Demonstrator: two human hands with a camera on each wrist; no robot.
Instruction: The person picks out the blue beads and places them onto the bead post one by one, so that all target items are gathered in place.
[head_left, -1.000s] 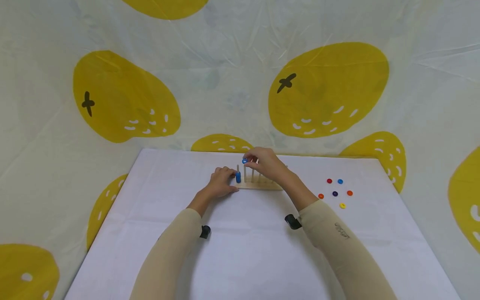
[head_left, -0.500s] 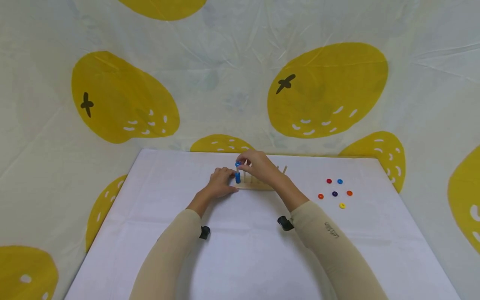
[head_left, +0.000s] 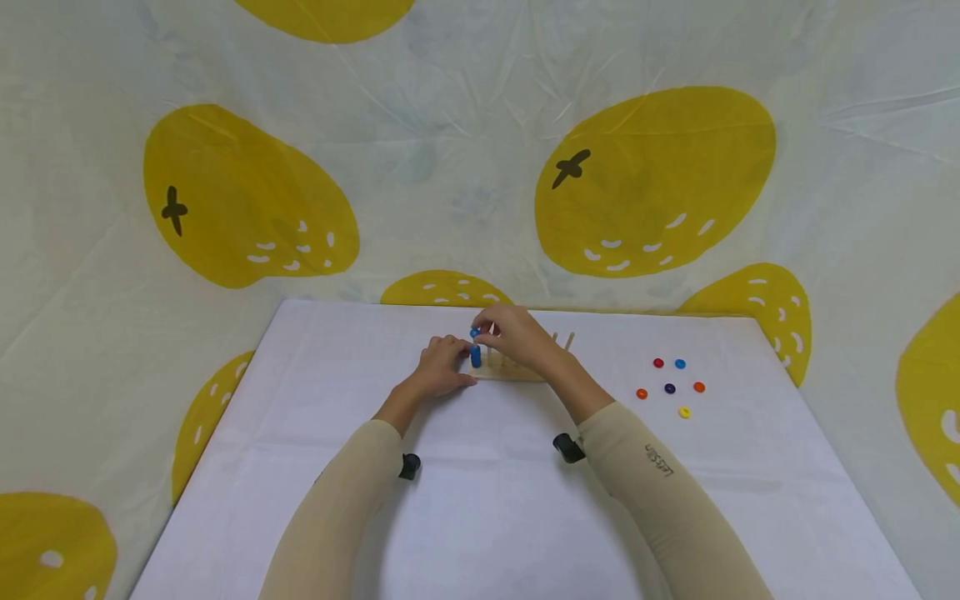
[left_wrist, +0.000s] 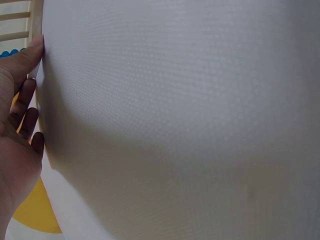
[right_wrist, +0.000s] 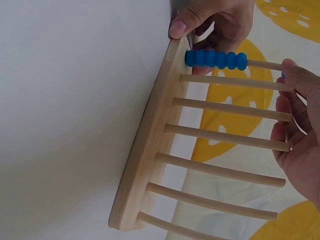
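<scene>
A wooden peg stand (right_wrist: 150, 135) has a long base and a row of upright pegs. Several blue rings (right_wrist: 216, 59) are stacked low on its leftmost peg; the other pegs in view are bare. My left hand (head_left: 442, 367) grips the left end of the base, thumb (right_wrist: 179, 28) against the front and fingers behind. Over the top of the leftmost peg, my right hand (head_left: 513, 333) pinches another blue ring (head_left: 475, 332) between thumb and fingers. In the right wrist view the thumb mostly hides that ring at the peg's tip.
Loose rings lie on the white table to the right: red (head_left: 658, 363), blue (head_left: 680, 364), dark purple (head_left: 670, 388), yellow (head_left: 685, 412) and two orange ones (head_left: 642, 394). A patterned cloth (head_left: 450, 183) hangs behind the table's far edge.
My right hand has moved left with the blue ring, from over the second peg to the leftmost one, and dropped slightly. The left hand has kept its place.
</scene>
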